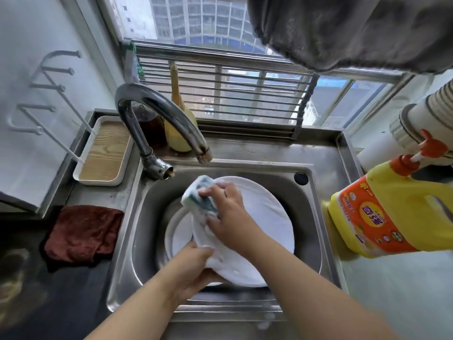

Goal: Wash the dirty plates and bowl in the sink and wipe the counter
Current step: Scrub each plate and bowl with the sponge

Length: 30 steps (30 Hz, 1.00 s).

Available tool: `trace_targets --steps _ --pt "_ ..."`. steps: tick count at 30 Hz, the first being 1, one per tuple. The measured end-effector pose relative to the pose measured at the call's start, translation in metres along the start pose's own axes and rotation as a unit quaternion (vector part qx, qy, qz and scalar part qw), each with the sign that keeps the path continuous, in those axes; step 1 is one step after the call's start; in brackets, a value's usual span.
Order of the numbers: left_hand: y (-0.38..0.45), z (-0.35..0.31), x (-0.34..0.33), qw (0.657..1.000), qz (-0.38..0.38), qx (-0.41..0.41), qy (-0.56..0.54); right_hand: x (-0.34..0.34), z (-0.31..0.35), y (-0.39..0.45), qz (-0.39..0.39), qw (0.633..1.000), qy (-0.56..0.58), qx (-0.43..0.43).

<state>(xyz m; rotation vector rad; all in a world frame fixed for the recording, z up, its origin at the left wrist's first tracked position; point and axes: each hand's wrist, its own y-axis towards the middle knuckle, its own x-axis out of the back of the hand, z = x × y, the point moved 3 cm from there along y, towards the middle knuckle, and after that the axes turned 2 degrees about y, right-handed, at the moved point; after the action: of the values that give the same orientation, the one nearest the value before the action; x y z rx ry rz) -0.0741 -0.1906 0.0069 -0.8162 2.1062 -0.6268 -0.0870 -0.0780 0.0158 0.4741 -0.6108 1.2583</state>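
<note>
Left grip (193, 263) clamps the round white ceramic plate (264, 217) at seven o'clock; right grip (228, 212) pinches the foamy green-and-white sponge (198, 200) on it.

A curved metal faucet (157, 119) rises at the back left. Left of the faucet lies a white tray (104, 152) with a wood-grain bottom, and nearer the viewer a folded brown cloth (83, 233). Just behind the faucet stand a dark amber bottle (149, 126) and a yellow bottle (180, 123), before a barred window (220, 94). Far right of the faucet stands a yellow detergent jug (392, 212) with an orange pump. A grey cloth (355, 28) hangs above, right of the faucet. White wall hooks (44, 94) project at its far left.
</note>
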Motion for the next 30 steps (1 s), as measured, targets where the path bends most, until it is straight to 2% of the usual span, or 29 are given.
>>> trace_targets --steps 1,3,5,7,9,11,13,15,19,24,27,30 --pt "0.0 0.0 0.004 1.0 -0.005 0.0 0.006 0.004 -0.004 0.007 -0.02 1.0 -0.004 0.0" --pt "-0.001 -0.002 0.01 1.0 -0.009 -0.003 0.02 0.021 -0.029 0.018 -0.053 0.995 -0.053 -0.07" --pt "-0.002 -0.006 0.014 0.999 -0.024 -0.025 0.015 0.036 -0.053 0.012 -0.022 0.976 -0.15 -0.155" --pt "-0.002 -0.009 0.018 0.997 -0.046 -0.055 0.006 0.042 -0.062 -0.009 0.019 0.952 -0.253 -0.175" --pt "0.001 -0.009 0.022 0.996 -0.062 -0.068 -0.012 0.04 -0.061 -0.039 0.062 0.936 -0.294 -0.185" --pt "0.005 -0.009 0.029 0.994 -0.076 -0.079 -0.018 0.034 -0.057 -0.07 0.128 0.94 -0.244 -0.201" --pt "0.008 -0.011 0.036 0.991 -0.1 -0.089 -0.012 0.029 -0.049 -0.094 0.186 0.951 -0.171 -0.177" --pt "0.01 -0.013 0.044 0.987 -0.12 -0.102 -0.019 0.038 -0.043 -0.104 0.191 0.96 -0.134 -0.153" --pt "0.011 -0.02 0.05 0.984 -0.138 -0.111 -0.034 0.081 -0.059 -0.104 0.155 0.956 -0.161 -0.192" --pt "0.008 -0.02 0.051 0.981 -0.158 -0.105 -0.034 0.091 -0.06 -0.095 0.231 0.931 -0.2 -0.201" --pt "0.006 -0.018 0.061 0.976 -0.18 -0.099 -0.072 0.098 -0.056 -0.096 0.267 0.917 -0.217 -0.201" --pt "0.004 -0.021 0.065 0.975 -0.181 -0.097 -0.089 0.086 -0.049 -0.099 0.264 0.929 -0.181 -0.185"
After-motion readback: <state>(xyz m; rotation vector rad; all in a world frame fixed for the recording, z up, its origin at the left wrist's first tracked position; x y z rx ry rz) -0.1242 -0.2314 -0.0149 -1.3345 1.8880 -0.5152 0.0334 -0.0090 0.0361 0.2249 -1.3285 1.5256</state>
